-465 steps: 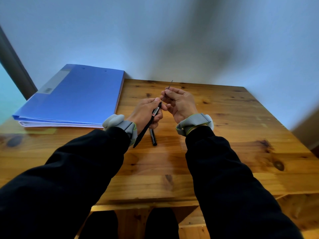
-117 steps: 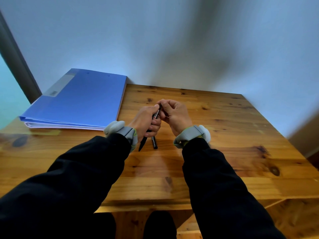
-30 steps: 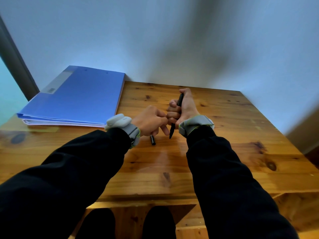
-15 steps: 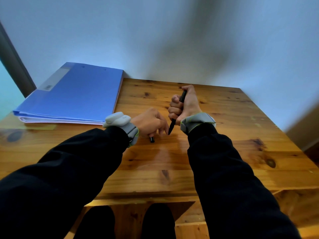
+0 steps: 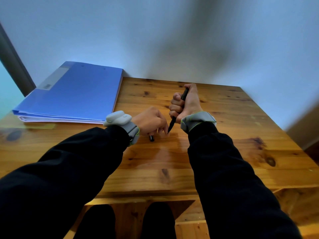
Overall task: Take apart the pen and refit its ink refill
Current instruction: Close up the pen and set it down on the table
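My right hand [image 5: 185,103] holds the black pen [image 5: 172,123] in a fist, upright and tilted, tip pointing down toward the wooden table [image 5: 224,135]. The pen's upper end shows by my thumb. My left hand [image 5: 151,121] rests curled on the table just left of the pen tip, fingertips down over the black pen cap [image 5: 151,138], whose near end sticks out below the hand. Whether the fingers grip the cap is hidden.
A blue folder [image 5: 74,94] lies at the table's back left, against the wall. The table's front edge [image 5: 155,195] runs below my forearms, with my dark shoes under it. Grey bands sit on both wrists.
My left hand has let go of the pen and dropped onto the cap on the table. My right hand has kept the pen in its fist, tip down.
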`<state>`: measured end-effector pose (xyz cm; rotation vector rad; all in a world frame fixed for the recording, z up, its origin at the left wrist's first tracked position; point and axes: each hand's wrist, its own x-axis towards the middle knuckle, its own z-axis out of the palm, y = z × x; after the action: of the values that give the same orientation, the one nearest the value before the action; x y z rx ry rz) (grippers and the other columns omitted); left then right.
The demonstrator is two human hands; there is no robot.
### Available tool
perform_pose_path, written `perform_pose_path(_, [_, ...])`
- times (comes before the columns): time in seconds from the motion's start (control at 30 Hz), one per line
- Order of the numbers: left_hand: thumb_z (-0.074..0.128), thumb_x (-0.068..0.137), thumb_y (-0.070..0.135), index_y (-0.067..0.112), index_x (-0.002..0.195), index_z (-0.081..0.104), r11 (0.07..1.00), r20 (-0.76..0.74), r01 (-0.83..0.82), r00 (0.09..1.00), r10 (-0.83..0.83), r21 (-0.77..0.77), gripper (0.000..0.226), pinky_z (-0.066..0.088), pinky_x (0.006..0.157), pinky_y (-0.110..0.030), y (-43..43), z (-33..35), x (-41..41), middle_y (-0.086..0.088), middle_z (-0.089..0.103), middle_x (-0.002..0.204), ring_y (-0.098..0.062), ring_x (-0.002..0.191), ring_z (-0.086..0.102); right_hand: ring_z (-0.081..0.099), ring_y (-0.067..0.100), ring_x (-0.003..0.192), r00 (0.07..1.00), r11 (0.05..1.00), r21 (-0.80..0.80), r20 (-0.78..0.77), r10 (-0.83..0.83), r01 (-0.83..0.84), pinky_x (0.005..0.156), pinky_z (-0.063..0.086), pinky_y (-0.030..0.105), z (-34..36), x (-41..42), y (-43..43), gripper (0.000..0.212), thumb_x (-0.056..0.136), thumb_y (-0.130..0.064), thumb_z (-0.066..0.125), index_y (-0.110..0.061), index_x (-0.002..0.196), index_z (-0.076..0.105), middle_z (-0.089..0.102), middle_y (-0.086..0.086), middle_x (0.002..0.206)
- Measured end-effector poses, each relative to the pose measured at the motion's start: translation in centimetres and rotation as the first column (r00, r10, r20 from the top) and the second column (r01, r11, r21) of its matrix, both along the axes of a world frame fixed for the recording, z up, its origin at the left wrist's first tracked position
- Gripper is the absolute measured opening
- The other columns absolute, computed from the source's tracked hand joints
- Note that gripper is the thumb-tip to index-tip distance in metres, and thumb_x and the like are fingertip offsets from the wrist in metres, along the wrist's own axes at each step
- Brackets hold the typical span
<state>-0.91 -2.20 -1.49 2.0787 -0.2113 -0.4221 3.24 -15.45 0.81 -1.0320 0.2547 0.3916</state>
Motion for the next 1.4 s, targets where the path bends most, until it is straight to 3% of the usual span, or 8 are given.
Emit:
perform_pose_path(0.27, [0.049, 0.079, 0.001, 0.009, 0.056, 0.071, 1.000, -0.017, -0.013, 1.000, 0.014, 0.019, 0.033, 0.025, 0.036, -0.016, 0.17, 0.10, 0.07, 0.001, 0.050, 0.042, -0.012, 0.032, 0.036, 0.013, 0.011, 0.033, 1.000, 1.000, 0.010, 0.005, 0.001, -0.001, 0.037, 0.012, 0.014, -0.04, -0.06, 0.29, 0.055, 0.082, -0.056, 0.039, -0.017, 0.043, 0.039, 0.021, -0.008, 0.038])
perform_pose_path(0.5, [0.047, 0.081, -0.002, 0.000, 0.061, 0.067, 1.000, -0.032, -0.006, 0.999, 0.006, 0.021, 0.028, 0.025, 0.033, -0.013, -0.02, 0.39, -0.30, 0.005, 0.049, 0.036, -0.010, 0.028, 0.034, 0.013, 0.011, 0.033, 0.999, 0.999, 0.004, 0.018, 0.037, -0.037, 0.039, 0.011, 0.015, 0.13, -0.28, 0.42, 0.054, 0.083, -0.056, 0.038, -0.017, 0.046, 0.038, 0.021, -0.008, 0.037])
perform_pose_path(0.73, [0.049, 0.079, -0.002, 0.003, 0.058, 0.068, 0.999, -0.035, -0.015, 0.999, 0.016, 0.029, 0.029, 0.024, 0.035, -0.015, -0.07, 0.75, -0.41, -0.007, 0.047, 0.048, -0.014, 0.033, 0.033, 0.014, 0.011, 0.031, 0.998, 0.998, -0.017, 0.035, 0.061, -0.060, 0.038, 0.012, 0.015, 0.38, -0.29, 0.51, 0.055, 0.084, -0.057, 0.037, -0.016, 0.047, 0.037, 0.021, -0.008, 0.036])
perform_pose_path(1.4, [0.049, 0.077, 0.001, 0.008, 0.051, 0.069, 0.997, -0.047, 0.041, 0.998, -0.039, 0.063, 0.034, 0.023, 0.037, -0.018, -0.12, 0.52, -0.42, 0.000, 0.048, 0.039, -0.015, 0.032, 0.033, 0.015, 0.010, 0.032, 0.997, 0.997, 0.005, 0.007, 0.078, -0.078, 0.036, 0.013, 0.014, -0.17, -0.31, 0.34, 0.056, 0.086, -0.057, 0.037, -0.017, 0.047, 0.039, 0.022, -0.008, 0.037])
